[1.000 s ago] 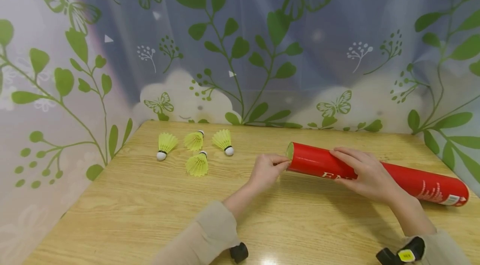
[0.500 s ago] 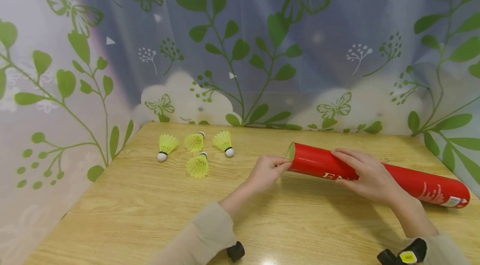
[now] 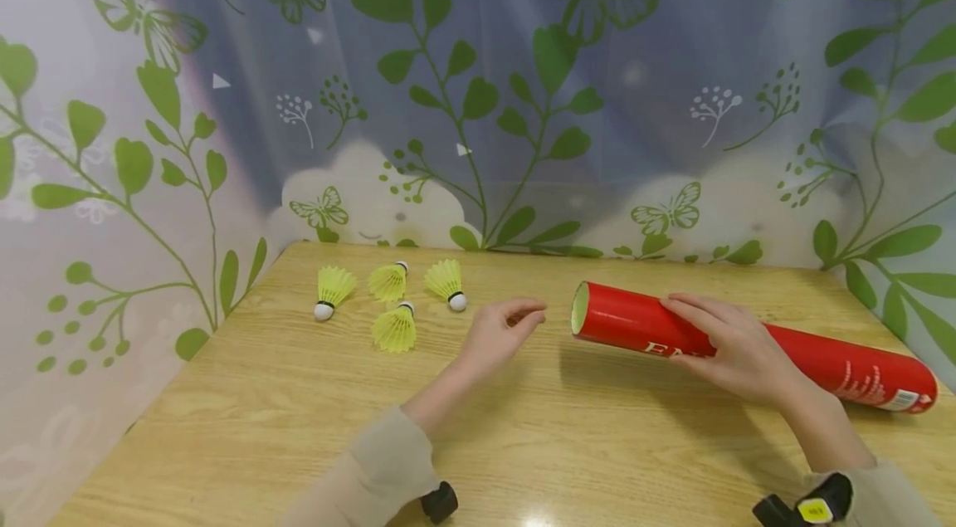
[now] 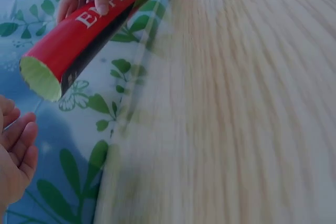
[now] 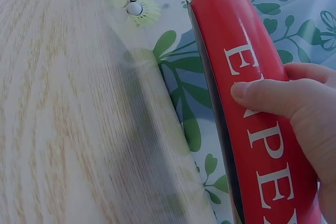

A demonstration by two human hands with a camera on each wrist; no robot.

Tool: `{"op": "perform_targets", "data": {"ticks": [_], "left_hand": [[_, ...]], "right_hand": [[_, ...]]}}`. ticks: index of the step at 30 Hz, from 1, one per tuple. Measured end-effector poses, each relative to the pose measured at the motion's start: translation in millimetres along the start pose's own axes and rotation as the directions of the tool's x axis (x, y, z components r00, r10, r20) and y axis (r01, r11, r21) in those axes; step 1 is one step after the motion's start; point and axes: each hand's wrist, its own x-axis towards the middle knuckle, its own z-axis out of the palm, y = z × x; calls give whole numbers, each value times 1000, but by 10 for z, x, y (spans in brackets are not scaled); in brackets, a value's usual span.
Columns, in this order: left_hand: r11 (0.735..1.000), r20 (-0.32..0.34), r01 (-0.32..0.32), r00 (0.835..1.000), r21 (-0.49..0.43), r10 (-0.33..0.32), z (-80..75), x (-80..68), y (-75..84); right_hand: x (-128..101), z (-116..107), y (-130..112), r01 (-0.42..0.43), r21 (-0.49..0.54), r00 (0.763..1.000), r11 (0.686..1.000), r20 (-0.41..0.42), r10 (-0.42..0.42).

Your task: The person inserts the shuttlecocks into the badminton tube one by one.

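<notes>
My right hand (image 3: 735,348) grips a long red shuttlecock tube (image 3: 620,315) near its middle, thumb on the near side and fingers over the top. The tube's left end is raised off the table and uncovered; pale yellow-green shows in its mouth (image 4: 41,80), and what lies deeper is hidden. Just left of that mouth, my left hand (image 3: 499,336) hovers with loosely bent fingers, holding nothing and apart from the tube. In the right wrist view, the thumb (image 5: 262,96) presses across the white lettering. Several yellow shuttlecocks with white heads, one of them (image 3: 394,329) nearest me, lie left of my left hand.
The wooden table (image 3: 523,444) ends at a patterned curtain (image 3: 478,95) behind and at the sides. Other shuttlecocks (image 3: 334,290) lie grouped at the back left. The tube's far end (image 3: 907,390) reaches toward the table's right edge.
My left hand, whose fingertips were at the tube's mouth, has drawn back to the left and its fingers have loosened. The right hand and tube have stayed nearly still.
</notes>
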Motion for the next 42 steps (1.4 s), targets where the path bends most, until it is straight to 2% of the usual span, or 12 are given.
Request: {"op": "perform_targets", "data": {"ticks": [9,21,27,34,42], "left_hand": [[998,-82,64,995,27,-61,-391,-145,-191],[980,-205,170,968,99,-147,-824,-335,-380],[966,-267,226,945,122,-188,-978,-434,-463],[941,-315,255,932,224,-177,-1109,-491,-566],[908,-298,320,925,272,-237,-1212,-521,-660]], "right_hand": [[-3,2,-12,-18,-30,1000,999,18,18],[6,9,-10,-56,-38,997,998,51,58],[13,15,-3,-50,-30,997,998,52,52],[-1,40,-5,-44,-25,998,999,50,45],[-15,55,1,-58,-23,997,998,58,59]]}}
